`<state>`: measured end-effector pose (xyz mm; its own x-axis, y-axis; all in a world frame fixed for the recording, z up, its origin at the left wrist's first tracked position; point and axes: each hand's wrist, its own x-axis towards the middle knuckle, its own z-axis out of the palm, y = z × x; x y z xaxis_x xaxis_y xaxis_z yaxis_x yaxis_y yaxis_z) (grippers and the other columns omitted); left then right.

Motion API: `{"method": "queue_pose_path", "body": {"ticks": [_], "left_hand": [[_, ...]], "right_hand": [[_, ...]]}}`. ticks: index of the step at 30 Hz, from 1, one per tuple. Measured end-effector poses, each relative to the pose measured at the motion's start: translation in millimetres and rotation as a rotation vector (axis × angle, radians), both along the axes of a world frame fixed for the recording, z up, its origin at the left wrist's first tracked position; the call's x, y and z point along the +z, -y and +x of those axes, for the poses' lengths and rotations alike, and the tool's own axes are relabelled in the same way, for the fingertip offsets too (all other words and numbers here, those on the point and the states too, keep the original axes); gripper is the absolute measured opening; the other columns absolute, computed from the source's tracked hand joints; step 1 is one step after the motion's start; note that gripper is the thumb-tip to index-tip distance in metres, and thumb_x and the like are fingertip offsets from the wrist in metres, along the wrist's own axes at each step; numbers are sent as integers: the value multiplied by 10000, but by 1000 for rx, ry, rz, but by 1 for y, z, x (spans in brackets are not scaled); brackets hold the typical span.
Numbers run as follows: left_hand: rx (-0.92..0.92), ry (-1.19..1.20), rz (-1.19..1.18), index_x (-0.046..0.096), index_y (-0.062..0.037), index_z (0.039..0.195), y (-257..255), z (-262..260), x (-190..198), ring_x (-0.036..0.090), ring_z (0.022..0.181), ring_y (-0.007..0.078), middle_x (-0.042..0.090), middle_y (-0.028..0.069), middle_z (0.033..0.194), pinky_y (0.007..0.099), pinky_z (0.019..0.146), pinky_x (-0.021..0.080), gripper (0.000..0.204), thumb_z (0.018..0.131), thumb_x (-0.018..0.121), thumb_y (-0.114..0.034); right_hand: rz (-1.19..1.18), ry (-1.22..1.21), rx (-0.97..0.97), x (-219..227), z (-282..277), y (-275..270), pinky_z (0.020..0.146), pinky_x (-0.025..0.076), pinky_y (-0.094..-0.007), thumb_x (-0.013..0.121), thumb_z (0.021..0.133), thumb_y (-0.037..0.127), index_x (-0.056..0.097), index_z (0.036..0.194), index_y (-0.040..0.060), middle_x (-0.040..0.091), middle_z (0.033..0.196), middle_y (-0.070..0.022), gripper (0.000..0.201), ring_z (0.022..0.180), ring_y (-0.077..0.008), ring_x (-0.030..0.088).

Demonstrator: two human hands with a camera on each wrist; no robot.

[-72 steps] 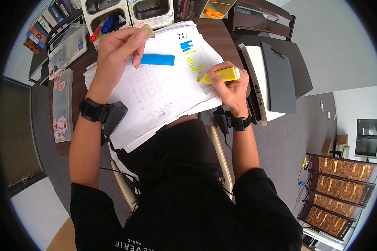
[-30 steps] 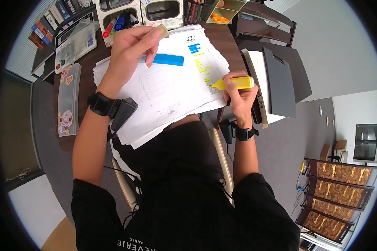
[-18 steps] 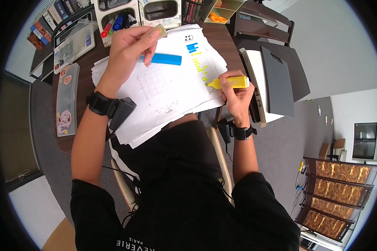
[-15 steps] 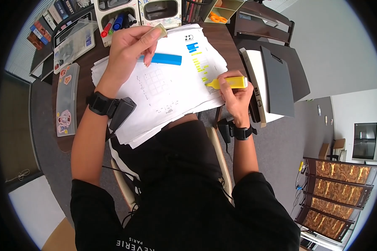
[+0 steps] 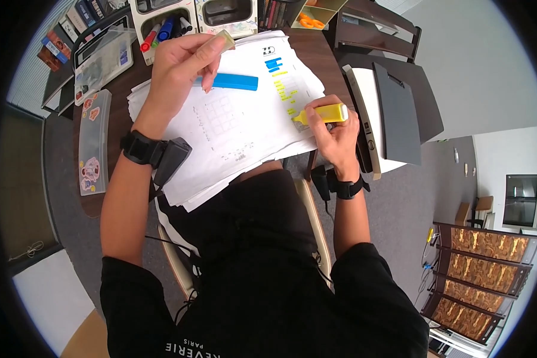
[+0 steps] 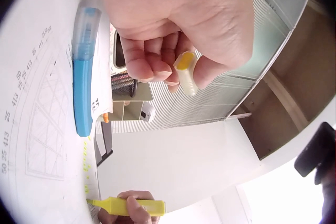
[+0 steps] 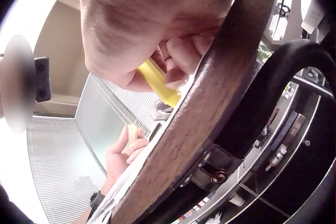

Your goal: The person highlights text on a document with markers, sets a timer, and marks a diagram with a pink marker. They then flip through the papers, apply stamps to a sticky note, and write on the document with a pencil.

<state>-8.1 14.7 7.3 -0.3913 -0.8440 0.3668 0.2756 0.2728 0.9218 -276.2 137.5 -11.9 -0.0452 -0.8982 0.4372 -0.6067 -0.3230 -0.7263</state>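
My right hand (image 5: 335, 134) grips a yellow highlighter (image 5: 328, 113), its tip right at the printed sheet near the lower end of a column of yellow marks (image 5: 280, 89). In the left wrist view this highlighter (image 6: 139, 206) points at the page, uncapped. My left hand (image 5: 180, 68) pinches a pale translucent cap (image 5: 225, 39) between thumb and fingers, raised above the sheets. Yellow shows inside the cap (image 6: 186, 66) in the left wrist view. Below that hand a capped blue highlighter (image 5: 235, 82) lies across the stack of papers (image 5: 256, 128). Blue marks (image 5: 273, 64) stand near the page's top.
A white organizer (image 5: 227, 27) with markers (image 5: 167, 28) stands at the back. At left lie a clear stickered case (image 5: 93, 143) and a clear-lidded box (image 5: 104, 65). Orange scissors (image 5: 311, 21) sit in a bin. A dark folder (image 5: 397, 113) is beyond the table's right edge (image 7: 210, 92).
The yellow highlighter's tip has moved slightly down the sheet, past a short yellow mark. The barrel swung flatter, then tilted back. My left hand keeps holding the cap; the head view shifted a little.
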Motion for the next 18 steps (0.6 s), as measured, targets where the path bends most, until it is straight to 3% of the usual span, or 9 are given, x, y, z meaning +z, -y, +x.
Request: {"method": "queue_pose_path", "body": {"ticks": [1, 3, 16, 18], "left_hand": [[-3, 1, 1, 709, 33, 940, 0, 0, 0, 500, 502, 83, 570, 23, 655, 234, 476, 382, 339, 1003, 639, -292], [14, 6, 25, 711, 35, 961, -1, 0, 2, 499, 503, 89, 568, 22, 658, 237, 480, 388, 348, 1007, 631, -300], [-36, -11, 50, 693, 47, 943, 1, 3, 1, 490, 505, 95, 566, 28, 672, 250, 481, 405, 344, 1010, 628, -284], [-37, -8, 48, 692, 48, 945, 2, 3, 0, 488, 505, 95, 566, 28, 674, 249, 479, 405, 339, 1011, 629, -278]], "right_hand": [[1, 1, -3, -1, 0, 1, 617, 485, -270, 660, 871, 114, 677, 883, 17, 675, 701, -65, 100, 621, -125, 627], [-55, -2, 10, -4, -2, 3, 499, 424, -263, 685, 857, 111, 668, 866, 27, 630, 629, -62, 86, 509, -106, 554], [-91, 42, -33, -10, -9, 6, 516, 430, -265, 669, 866, 93, 655, 856, 21, 623, 635, -75, 74, 518, -125, 568], [-116, 17, -25, -14, -12, 6, 516, 428, -263, 665, 873, 96, 666, 871, 18, 629, 651, -44, 78, 528, -109, 564]]}}
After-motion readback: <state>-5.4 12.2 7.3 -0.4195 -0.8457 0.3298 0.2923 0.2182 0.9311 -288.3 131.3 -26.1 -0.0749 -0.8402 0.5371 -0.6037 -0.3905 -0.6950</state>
